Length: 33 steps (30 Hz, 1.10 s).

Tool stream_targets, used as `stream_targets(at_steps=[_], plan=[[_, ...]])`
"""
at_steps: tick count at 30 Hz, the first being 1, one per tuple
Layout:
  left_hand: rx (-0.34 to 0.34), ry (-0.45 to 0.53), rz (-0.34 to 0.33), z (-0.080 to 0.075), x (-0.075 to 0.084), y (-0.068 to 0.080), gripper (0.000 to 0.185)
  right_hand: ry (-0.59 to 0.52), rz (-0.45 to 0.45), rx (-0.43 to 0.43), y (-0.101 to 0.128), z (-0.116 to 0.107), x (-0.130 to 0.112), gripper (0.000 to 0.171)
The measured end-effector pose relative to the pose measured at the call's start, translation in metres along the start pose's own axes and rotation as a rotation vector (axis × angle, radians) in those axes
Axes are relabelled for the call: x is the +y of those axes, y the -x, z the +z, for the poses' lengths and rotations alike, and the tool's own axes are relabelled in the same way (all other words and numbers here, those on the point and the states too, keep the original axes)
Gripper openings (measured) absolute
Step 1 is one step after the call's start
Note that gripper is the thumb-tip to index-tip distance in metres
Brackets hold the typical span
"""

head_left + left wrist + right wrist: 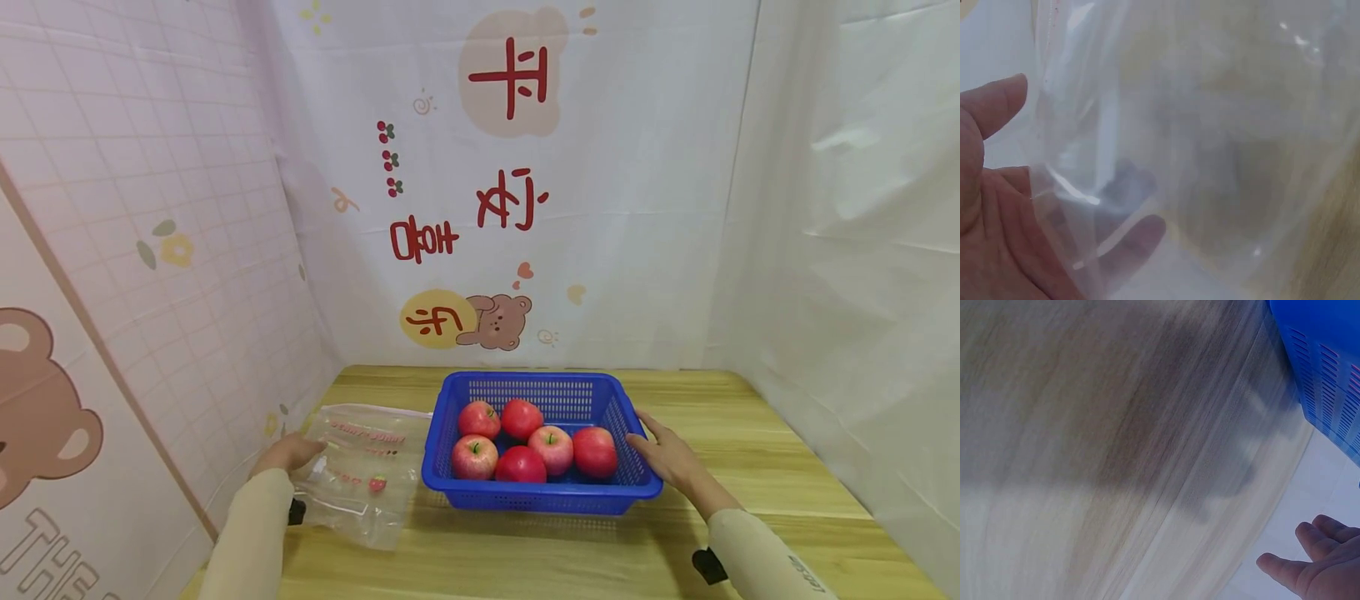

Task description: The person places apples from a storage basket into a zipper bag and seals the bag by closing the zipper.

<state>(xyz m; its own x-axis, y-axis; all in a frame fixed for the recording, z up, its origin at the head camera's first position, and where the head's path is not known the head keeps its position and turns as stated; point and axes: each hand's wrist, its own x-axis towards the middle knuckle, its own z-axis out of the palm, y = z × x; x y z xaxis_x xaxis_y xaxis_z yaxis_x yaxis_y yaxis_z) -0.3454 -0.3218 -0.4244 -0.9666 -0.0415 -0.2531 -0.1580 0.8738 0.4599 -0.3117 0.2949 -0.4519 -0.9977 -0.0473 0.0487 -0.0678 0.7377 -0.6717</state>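
Observation:
A clear zip bag (360, 504) with pink print and a strawberry picture lies left of the blue plastic basket (540, 502). My left hand (288, 454) is at the bag's left edge. In the left wrist view its thumb stands apart from the film, and its other fingers show through the bag (1222, 106). Several red apples (553, 450) sit inside the basket. Beside the basket's right side is my right hand (675, 460), fingertips right at the rim. The right wrist view shows that hand (1325, 569) with its fingers extended, below the basket's slotted wall (1329, 369).
Everything stands on a wood-grain table (525, 558). A white cloth backdrop (637, 208) with red characters and a bear rises behind it. More cloth hangs on the left (150, 208) and the right (862, 292), along the table's sides.

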Motion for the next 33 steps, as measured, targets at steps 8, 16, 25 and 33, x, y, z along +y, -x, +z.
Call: stream_targets(at_steps=[8, 16, 25, 33], plan=[[0.026, 0.180, -0.022, -0.002, 0.000, -0.005, 0.064, -0.005, 0.011, -0.002, 0.001, -0.001, -0.002, 0.069], [-0.015, 0.238, -0.040, -0.005, 0.000, -0.008, 0.057, -0.001, 0.006, -0.001, 0.001, 0.000, -0.003, 0.068], [-0.067, 0.401, -0.068, -0.007, 0.008, -0.004, 0.053, 0.006, -0.004, 0.006, 0.001, 0.000, -0.002, 0.068], [-0.082, 0.490, -0.011, -0.011, 0.017, -0.009, 0.073, 0.005, -0.015, 0.010, 0.001, 0.001, -0.001, 0.068]])
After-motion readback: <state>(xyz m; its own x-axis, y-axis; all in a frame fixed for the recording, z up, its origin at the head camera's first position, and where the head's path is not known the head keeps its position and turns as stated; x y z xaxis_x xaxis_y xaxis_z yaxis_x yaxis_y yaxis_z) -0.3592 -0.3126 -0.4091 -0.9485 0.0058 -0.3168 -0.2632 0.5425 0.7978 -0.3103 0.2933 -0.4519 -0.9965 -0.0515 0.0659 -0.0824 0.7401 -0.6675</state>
